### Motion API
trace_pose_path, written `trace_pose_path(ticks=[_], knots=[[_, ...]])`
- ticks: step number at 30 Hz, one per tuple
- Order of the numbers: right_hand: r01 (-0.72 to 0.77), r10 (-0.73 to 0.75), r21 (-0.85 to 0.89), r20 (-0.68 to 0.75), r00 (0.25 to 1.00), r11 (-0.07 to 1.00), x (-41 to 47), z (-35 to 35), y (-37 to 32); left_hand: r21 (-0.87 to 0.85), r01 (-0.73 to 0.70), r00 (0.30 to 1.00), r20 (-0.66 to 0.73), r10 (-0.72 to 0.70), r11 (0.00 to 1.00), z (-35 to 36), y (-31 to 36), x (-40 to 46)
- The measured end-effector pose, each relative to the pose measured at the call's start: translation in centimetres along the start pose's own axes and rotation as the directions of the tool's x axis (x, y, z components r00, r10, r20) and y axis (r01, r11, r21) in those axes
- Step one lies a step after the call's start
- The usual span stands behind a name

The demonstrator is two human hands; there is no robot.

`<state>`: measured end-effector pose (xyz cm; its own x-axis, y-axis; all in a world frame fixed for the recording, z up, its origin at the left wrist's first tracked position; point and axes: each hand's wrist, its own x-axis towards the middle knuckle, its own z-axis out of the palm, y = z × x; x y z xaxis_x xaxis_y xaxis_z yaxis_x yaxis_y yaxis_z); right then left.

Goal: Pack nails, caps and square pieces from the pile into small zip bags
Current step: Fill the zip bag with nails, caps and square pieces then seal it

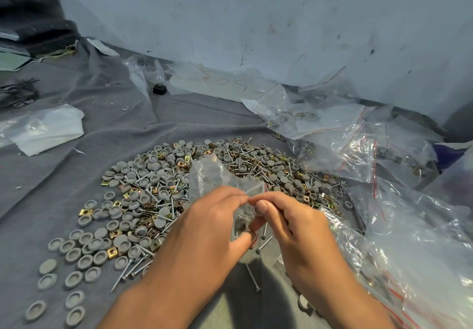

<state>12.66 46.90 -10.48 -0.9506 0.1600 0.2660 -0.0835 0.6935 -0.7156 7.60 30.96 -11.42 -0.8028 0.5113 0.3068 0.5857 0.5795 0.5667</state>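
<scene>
Left hand: the left hand [204, 223] pinches the near edge of a small zip bag [217, 175] between thumb and curled fingers, in front of the body.
Right hand: the right hand [289, 229] pinches the same bag's mouth from the other side, with a grey cap [258, 211] held at its thumb tip; fingertips of both hands nearly meet.
Small zip bag: clear, held up over the near edge of the pile, its far end standing above the hands; a few nails and caps show through it between the hands.
Pile: a broad pile [179, 188] of grey caps, silver nails and brass square pieces lies just beyond the hands on a grey cloth [107, 124].
Right side: filled bags [371, 149] with red zip lines lie heaped beside the pile.
Left side: a stack of empty bags [43, 129] lies well apart from the pile.
</scene>
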Motion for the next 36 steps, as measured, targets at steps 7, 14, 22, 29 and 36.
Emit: trace_pose_path(ticks=[7,14,22,29,36], knots=[[-0.019,0.019,-0.027,-0.018,1.0,0.999,0.0,0.7,-0.1,-0.044,0.022,0.999,-0.031,-0.024,0.999,0.0,-0.1,0.2],[0.081,-0.075,0.049,-0.116,0.99,0.996,0.4,0.0,-0.4,-0.052,0.023,0.999,-0.041,-0.025,0.998,-0.1,-0.1,0.1],[0.033,-0.023,0.116,-0.087,0.996,0.993,0.2,0.4,-0.4,-0.08,0.015,0.999,-0.032,-0.017,0.997,-0.1,-0.3,0.1],[-0.387,0.262,0.912,0.344,0.902,0.136,1.0,-2.4,-0.5,-0.052,0.018,0.999,-0.044,-0.021,0.998,0.0,-0.6,0.1],[-0.334,0.228,0.827,0.255,0.94,0.453,0.9,-1.9,-0.6,-0.04,0.024,0.999,-0.041,-0.026,0.999,0.0,-0.4,0.2]])
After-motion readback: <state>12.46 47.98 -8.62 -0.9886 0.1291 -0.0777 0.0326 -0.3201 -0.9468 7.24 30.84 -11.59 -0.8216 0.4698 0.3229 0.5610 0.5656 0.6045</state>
